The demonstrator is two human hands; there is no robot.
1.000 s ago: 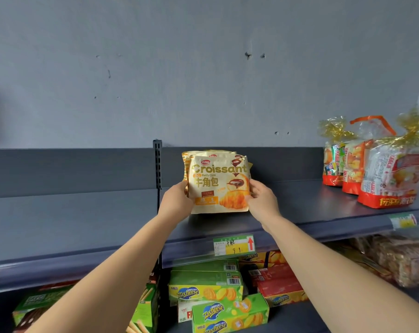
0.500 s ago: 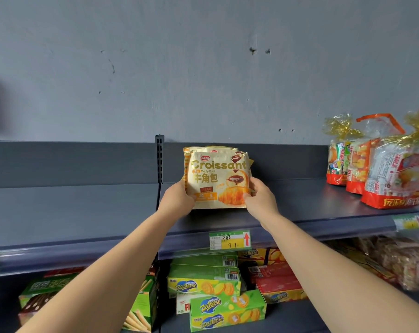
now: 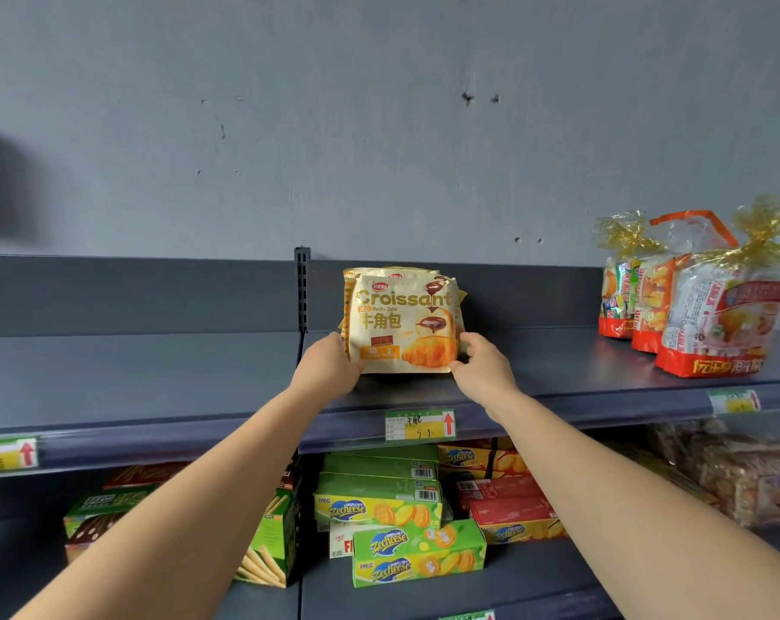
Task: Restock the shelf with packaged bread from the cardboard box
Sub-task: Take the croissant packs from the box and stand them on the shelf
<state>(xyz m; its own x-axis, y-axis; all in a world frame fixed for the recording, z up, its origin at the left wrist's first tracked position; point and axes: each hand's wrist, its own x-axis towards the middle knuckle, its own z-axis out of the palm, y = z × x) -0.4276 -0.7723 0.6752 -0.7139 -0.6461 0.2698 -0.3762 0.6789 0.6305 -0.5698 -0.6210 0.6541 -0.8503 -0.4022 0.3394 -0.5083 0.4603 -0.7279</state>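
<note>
Nearest, on the lower shelf [image 3: 536, 575], lie four green Zecheese boxes [image 3: 417, 552], stacked and overlapping, with red and yellow boxes just beside them to the right. Above them, the front edge of the upper shelf [image 3: 544, 364] carries three price tags [image 3: 419, 425]: one at the left, one in the middle and one at the right. Both arms reach up over this edge. The left hand [image 3: 330, 369] has its grip curled round the lower left edge of the front croissant pack [image 3: 401, 324], and the right hand [image 3: 482, 373] pinches the lower right corner. The pack stands upright, a little back from the front edge, near the slotted post [image 3: 302, 288]. At least one more pack stands just behind it, touching it; the exact count is hidden. The shelf is bare from the post to the left end. Another bare stretch separates the packs from three ribbon-tied bags [image 3: 728, 324] at the right end. The back panel and a grey wall [image 3: 379, 127] rise behind.
</note>
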